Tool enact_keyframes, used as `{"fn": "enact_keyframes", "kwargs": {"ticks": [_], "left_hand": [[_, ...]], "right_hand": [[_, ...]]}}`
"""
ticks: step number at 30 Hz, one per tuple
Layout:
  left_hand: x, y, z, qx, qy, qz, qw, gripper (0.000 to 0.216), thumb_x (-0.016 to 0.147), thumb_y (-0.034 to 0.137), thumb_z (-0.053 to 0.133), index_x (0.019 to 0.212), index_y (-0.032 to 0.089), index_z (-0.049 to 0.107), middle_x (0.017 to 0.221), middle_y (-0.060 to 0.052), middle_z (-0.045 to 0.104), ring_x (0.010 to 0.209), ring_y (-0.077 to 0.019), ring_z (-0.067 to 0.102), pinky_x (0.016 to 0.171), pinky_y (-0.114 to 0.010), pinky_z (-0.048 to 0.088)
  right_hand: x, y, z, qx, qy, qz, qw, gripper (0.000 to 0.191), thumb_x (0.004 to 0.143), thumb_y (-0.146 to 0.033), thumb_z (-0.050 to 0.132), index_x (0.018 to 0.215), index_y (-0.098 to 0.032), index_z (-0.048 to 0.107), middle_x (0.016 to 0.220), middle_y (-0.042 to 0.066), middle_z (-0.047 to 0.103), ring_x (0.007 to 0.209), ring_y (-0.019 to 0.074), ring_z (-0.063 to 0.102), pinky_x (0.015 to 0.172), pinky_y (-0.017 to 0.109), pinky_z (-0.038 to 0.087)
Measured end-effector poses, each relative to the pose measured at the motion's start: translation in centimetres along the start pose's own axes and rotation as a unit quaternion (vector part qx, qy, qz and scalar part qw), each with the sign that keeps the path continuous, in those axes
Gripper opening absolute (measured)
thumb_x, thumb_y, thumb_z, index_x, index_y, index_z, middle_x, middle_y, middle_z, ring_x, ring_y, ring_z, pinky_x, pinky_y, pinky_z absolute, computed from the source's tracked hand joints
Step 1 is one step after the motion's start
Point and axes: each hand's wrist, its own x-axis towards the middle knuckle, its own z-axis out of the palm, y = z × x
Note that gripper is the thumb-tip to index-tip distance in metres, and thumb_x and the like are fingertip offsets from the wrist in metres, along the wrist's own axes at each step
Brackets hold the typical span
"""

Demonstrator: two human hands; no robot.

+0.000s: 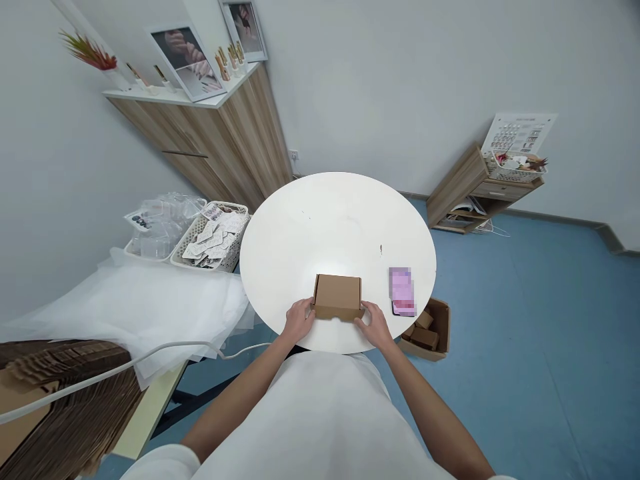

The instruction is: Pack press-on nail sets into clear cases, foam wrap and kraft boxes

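A small brown cardboard box [338, 293] lies on the round white table [330, 213], near its front edge. Its lid is down, and a notch shows in the middle of the front side. My left hand [299, 321] grips the box's left front corner. At the opposite corner, my right hand [375, 325] has its thumb and fingers against the box. Both hands hold it from the sides, with some fingertips hidden. A phone [403, 292], its pinkish screen pixelated, lies on the table to the right of my right hand.
On the left stand a basket of paper cards [213, 240], clear plastic packaging [163, 220], white sheets [165, 300] and stacked flat cardboard [75, 407]. A white cable [165, 347] crosses there. An open carton [430, 333] with small boxes sits on the floor at right.
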Motion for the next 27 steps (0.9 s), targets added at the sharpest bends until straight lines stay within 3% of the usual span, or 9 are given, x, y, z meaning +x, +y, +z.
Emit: {"fn": "enact_keyframes", "kwargs": {"ticks": [5, 11, 14, 18, 23, 27], "left_hand": [[-0.4, 0.6, -0.5, -0.063, -0.025, 0.027, 0.997, 0.046, 0.075, 0.023, 0.043, 0.12, 0.025, 0.045, 0.113, -0.004, 0.056, 0.11, -0.0222, 0.045, 0.088, -0.034, 0.036], [-0.6, 1.8, -2.2, -0.123, -0.017, 0.06, 0.99, 0.048, 0.073, 0.036, 0.052, 0.119, 0.026, 0.045, 0.096, -0.004, 0.053, 0.093, -0.0197, 0.052, 0.083, -0.033, 0.04], [-0.6, 2.2, -2.9, -0.124, -0.014, 0.086, 0.988, 0.054, 0.069, 0.043, 0.056, 0.119, 0.025, 0.045, 0.092, -0.004, 0.051, 0.088, -0.0192, 0.051, 0.078, -0.032, 0.042], [0.5, 2.8, -3.6, -0.106, -0.026, 0.088, 0.99, 0.047, 0.071, 0.043, 0.054, 0.114, 0.023, 0.049, 0.087, -0.004, 0.051, 0.081, -0.0184, 0.052, 0.071, -0.03, 0.043], [3.2, 4.0, -4.5, -0.008, -0.025, 0.056, 0.998, 0.019, 0.079, 0.031, 0.042, 0.083, 0.02, 0.057, 0.074, -0.004, 0.051, 0.072, -0.0182, 0.052, 0.065, -0.03, 0.041], [4.8, 4.3, -4.8, 0.027, -0.017, 0.031, 0.999, 0.02, 0.077, 0.027, 0.047, 0.093, 0.02, 0.056, 0.081, -0.005, 0.053, 0.076, -0.0178, 0.053, 0.068, -0.028, 0.04]], "right_hand": [[-0.4, -0.7, -0.3, 0.023, -0.023, -0.012, 0.999, 0.062, 0.065, -0.032, 0.058, 0.124, -0.022, 0.039, 0.116, 0.007, 0.051, 0.111, 0.0238, 0.044, 0.095, 0.041, 0.031], [0.0, -1.1, -2.4, 0.17, -0.036, 0.01, 0.985, 0.061, 0.067, -0.037, 0.057, 0.124, -0.026, 0.04, 0.117, 0.006, 0.05, 0.111, 0.0222, 0.045, 0.094, 0.039, 0.036], [0.0, -1.2, -3.2, 0.196, -0.048, 0.014, 0.979, 0.063, 0.069, -0.041, 0.057, 0.126, -0.025, 0.039, 0.115, 0.006, 0.05, 0.109, 0.0221, 0.047, 0.093, 0.039, 0.037], [0.8, -2.1, -3.9, 0.165, -0.053, 0.008, 0.985, 0.058, 0.076, -0.045, 0.048, 0.129, -0.023, 0.035, 0.115, 0.007, 0.05, 0.106, 0.0201, 0.048, 0.091, 0.037, 0.038], [3.7, -3.5, -5.0, 0.079, -0.035, -0.006, 0.996, 0.043, 0.084, -0.04, 0.034, 0.121, -0.023, 0.044, 0.117, 0.006, 0.052, 0.109, 0.0189, 0.047, 0.093, 0.035, 0.036], [5.8, -3.8, -6.1, 0.068, -0.061, -0.01, 0.996, 0.038, 0.084, -0.034, 0.036, 0.118, -0.024, 0.049, 0.114, 0.004, 0.056, 0.101, 0.0182, 0.053, 0.09, 0.034, 0.038]]}}
